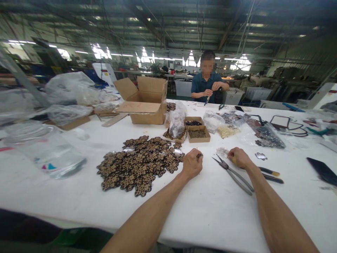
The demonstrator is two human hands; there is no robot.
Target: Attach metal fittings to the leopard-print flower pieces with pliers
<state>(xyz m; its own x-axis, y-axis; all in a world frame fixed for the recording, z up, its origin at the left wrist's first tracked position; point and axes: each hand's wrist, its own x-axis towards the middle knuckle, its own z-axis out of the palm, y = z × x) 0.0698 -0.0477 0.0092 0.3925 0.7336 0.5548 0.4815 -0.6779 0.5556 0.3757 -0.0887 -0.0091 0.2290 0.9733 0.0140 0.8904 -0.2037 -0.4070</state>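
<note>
My left hand point(192, 164) is closed around a small dark patterned piece point(200, 155), just right of a spread pile of leopard-print flower-shaped pieces point(139, 163). My right hand point(238, 157) has its fingers pinched at the edge of a small heap of tiny clear or silvery bits point(222, 152); whatever is between the fingertips is too small to make out. Grey-handled pliers point(233, 173) lie on the white table with their jaws apart, between my hands. A second tool with black and yellow handles point(271, 174) lies partly behind my right forearm.
An open cardboard box point(147, 114) stands behind the pile, beside small cartons of studs point(198, 138). A large clear jar point(52, 153) is at left. Plastic bags point(271, 135) and a dark phone point(322, 171) lie at right. Across the white table point(105, 218) a person point(207, 84) handles something.
</note>
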